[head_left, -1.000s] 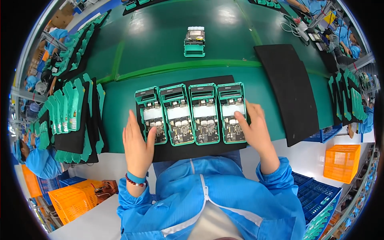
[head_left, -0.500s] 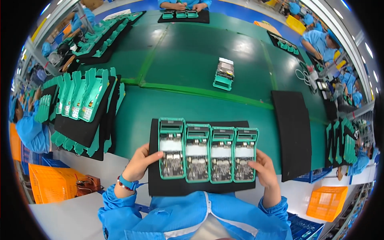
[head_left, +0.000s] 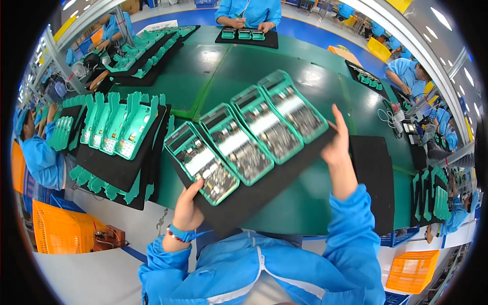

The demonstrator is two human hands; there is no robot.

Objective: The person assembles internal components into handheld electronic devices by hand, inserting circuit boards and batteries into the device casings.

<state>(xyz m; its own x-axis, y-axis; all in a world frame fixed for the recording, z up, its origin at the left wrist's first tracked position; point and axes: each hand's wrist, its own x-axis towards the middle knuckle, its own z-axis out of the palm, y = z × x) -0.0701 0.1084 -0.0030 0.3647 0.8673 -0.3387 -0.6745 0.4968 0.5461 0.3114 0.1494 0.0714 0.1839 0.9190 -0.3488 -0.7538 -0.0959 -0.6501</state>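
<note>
A black mat (head_left: 244,201) is raised and tilted between my hands, its right end higher in the picture. Across it lies a row of several green plastic housings (head_left: 277,145), each holding a circuit board and a white strip. My left hand (head_left: 188,211) grips the mat's near left corner, its thumb against the leftmost housing (head_left: 219,178). At the right end, my right hand (head_left: 337,147) holds the mat's edge beside the last housing (head_left: 305,114). One finger there points upward, and the hand is slightly blurred. Both hands' undersides are hidden.
Stacked mats with green shells (head_left: 122,127) stand on the left of the green table (head_left: 208,66). Another black mat (head_left: 373,178) lies at the right. Opposite, a person (head_left: 249,12) works over small housings. Orange crates (head_left: 61,229) stand beside the table at both sides.
The mat with its housings has swung from level to a slant, its right end moving up and away. My right hand has moved up with it. The lone housing on the table is now hidden.
</note>
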